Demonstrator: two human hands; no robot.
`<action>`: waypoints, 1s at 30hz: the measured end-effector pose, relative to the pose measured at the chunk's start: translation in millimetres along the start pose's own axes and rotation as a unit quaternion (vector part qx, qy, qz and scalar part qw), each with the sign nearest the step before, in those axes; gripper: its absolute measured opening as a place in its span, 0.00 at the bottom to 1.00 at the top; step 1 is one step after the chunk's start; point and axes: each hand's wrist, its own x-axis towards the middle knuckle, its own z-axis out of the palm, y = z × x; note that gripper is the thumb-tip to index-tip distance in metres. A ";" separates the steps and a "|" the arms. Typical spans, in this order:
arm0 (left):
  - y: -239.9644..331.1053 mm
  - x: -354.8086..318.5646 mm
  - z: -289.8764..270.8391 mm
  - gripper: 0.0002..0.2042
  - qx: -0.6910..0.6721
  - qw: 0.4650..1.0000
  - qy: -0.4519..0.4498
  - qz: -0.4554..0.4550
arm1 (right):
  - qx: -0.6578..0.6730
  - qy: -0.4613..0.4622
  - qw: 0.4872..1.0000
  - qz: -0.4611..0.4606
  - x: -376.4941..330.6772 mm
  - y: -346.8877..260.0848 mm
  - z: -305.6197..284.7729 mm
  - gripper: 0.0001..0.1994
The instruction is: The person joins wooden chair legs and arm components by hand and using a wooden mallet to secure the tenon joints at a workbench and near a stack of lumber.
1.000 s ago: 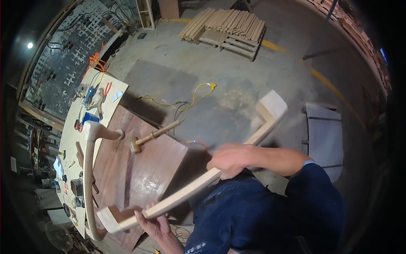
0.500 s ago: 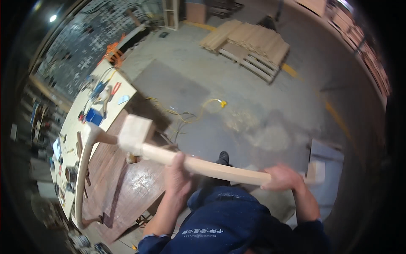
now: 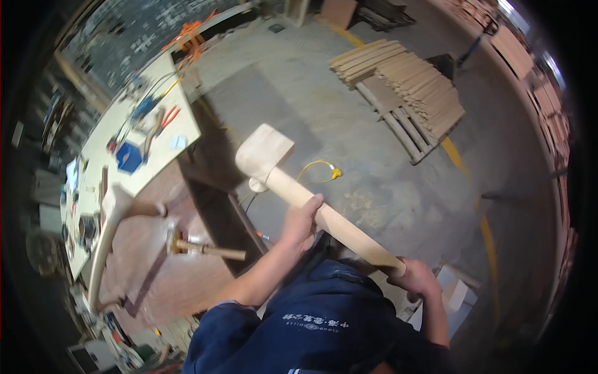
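Both my hands hold a long, slightly curved piece of pale wood point(image 3: 358, 237), tilted with its thick blocky end up and to the left. My left hand point(image 3: 301, 224) is closed around its middle, thumb on top. Around the lower right end is my right hand point(image 3: 418, 278), its fingers partly hidden. A pale block point(image 3: 455, 294) shows just beyond that hand; whether it belongs to the held piece I cannot tell. On the brown board at left lie a smooth curved wooden part point(image 3: 107, 240) and a hammer with a wooden handle point(image 3: 215, 250).
Pliers point(image 3: 169, 117), a blue box point(image 3: 129, 157) and cords lie on the pale worktop point(image 3: 177, 93) at the left. A yellow cable point(image 3: 319, 164) runs over the floor ahead. Wooden strips point(image 3: 411, 78) are stacked on a pallet at the far right.
The held wooden piece has swung steeper, its blocky end now farther right and higher, over the floor. My left hand has moved up and right with it. The hammer has come into sight.
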 end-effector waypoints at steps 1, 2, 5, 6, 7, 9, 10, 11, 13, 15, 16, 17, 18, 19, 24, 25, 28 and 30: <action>6.1 17.1 11.9 0.15 -0.009 1.000 0.014 -0.001 | -0.011 -0.007 1.000 -0.023 15.3 -3.5 -16.6 0.27; 8.9 29.6 20.6 0.16 -0.016 0.999 0.027 -0.003 | -0.022 -0.013 0.999 -0.046 29.5 -6.8 -34.5 0.27; 32.0 65.5 53.2 0.18 0.009 1.000 0.016 -0.003 | -0.086 -0.033 0.994 -0.062 96.7 25.5 -63.2 0.23; 35.8 77.1 71.4 0.17 0.003 1.000 0.028 0.003 | -0.122 -0.049 0.985 -0.112 117.8 48.2 -72.2 0.23; 38.9 96.4 65.5 0.18 0.199 0.976 -0.054 0.075 | -0.120 -0.056 0.984 -0.123 129.4 44.1 -89.1 0.24; 40.2 126.2 84.1 0.21 -0.048 0.999 0.000 0.013 | -0.105 -0.036 0.981 -0.161 156.5 39.6 -116.8 0.28; 35.7 153.1 82.8 0.22 -0.050 0.999 -0.004 0.008 | -0.108 -0.054 0.978 -0.173 179.1 45.6 -127.6 0.30; 33.3 173.4 79.5 0.22 -0.077 0.997 0.005 0.006 | -0.107 -0.066 0.977 -0.171 199.5 37.3 -142.6 0.31; 38.3 206.2 87.7 0.18 -0.075 0.997 0.022 0.015 | -0.097 -0.098 0.975 -0.175 233.9 26.2 -175.0 0.30; 36.1 250.6 85.5 0.15 -0.092 0.996 0.015 0.009 | -0.087 -0.105 0.972 -0.190 262.7 24.1 -205.4 0.30; 37.2 275.8 88.1 0.14 -0.108 0.994 0.010 0.016 | -0.092 -0.092 0.970 -0.206 280.3 19.5 -224.9 0.29; 42.4 291.3 96.5 0.15 -0.111 0.993 0.025 0.016 | -0.097 -0.081 0.967 -0.222 296.9 12.6 -247.3 0.29; 50.9 302.3 106.7 0.14 -0.126 0.991 0.045 0.011 | -0.099 -0.078 0.966 -0.227 310.3 1.9 -269.9 0.29; 58.9 313.7 116.4 0.13 -0.130 0.989 0.062 0.011 | -0.117 -0.090 0.963 -0.226 324.0 -9.0 -292.3 0.29; 93.1 367.1 157.8 0.13 -0.207 0.967 0.144 0.044 | -0.192 -0.087 0.948 -0.240 419.6 -50.8 -371.4 0.27; 105.6 372.9 172.8 0.14 -0.212 0.963 0.159 0.054 | -0.196 -0.059 0.943 -0.262 436.4 -60.3 -384.5 0.26; 126.1 404.3 185.7 0.15 -0.263 0.939 0.205 0.079 | -0.229 -0.078 0.924 -0.296 486.0 -104.9 -429.7 0.26; 146.5 421.8 201.0 0.18 -0.270 0.936 0.210 0.082 | -0.280 -0.072 0.910 -0.297 525.2 -121.3 -448.5 0.26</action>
